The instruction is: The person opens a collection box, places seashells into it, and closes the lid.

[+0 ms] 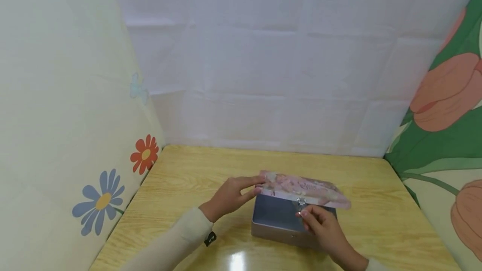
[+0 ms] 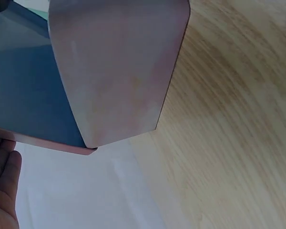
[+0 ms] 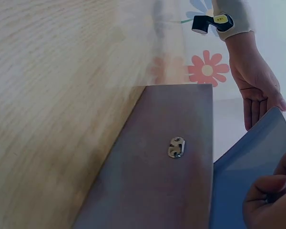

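A pink metal box (image 1: 271, 231) stands on the table with its hinged lid (image 1: 305, 188) partly raised, showing a blue-grey inside. A floral pattern covers the lid's top. With nearly straight fingers, my left hand (image 1: 229, 195) touches the lid's left edge; the right wrist view shows its thumb at the lid corner. My right hand (image 1: 325, 229) pinches the metal clasp (image 1: 301, 202) at the lid's front edge between thumb and curled finger. On the box's front wall a small metal catch plate (image 3: 176, 147) shows in the right wrist view.
The box rests on a wood-grain table (image 1: 196, 166). A white cloth (image 1: 241, 74) hangs behind it. Flower-printed cloths stand left (image 1: 56, 95) and right (image 1: 452, 145). A dark wrist device (image 1: 210, 239) sits at my left sleeve.
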The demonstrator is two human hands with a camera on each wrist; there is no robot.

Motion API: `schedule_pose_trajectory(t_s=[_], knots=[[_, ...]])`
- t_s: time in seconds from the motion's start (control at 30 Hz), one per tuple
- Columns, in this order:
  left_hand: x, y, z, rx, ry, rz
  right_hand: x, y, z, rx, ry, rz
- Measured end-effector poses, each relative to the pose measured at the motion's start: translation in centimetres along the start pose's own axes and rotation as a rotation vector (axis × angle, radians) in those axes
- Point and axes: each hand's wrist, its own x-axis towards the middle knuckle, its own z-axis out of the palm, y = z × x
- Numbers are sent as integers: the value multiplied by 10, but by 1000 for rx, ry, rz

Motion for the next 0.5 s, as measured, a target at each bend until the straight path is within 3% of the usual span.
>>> schedule_pose_trajectory(t_s=[0.3, 0.5], knots=[[-15, -2, 8, 80, 43, 101, -12, 10, 3, 26, -57, 50], [-20, -2, 11, 97, 27, 117, -17, 14, 2, 9, -89, 60]])
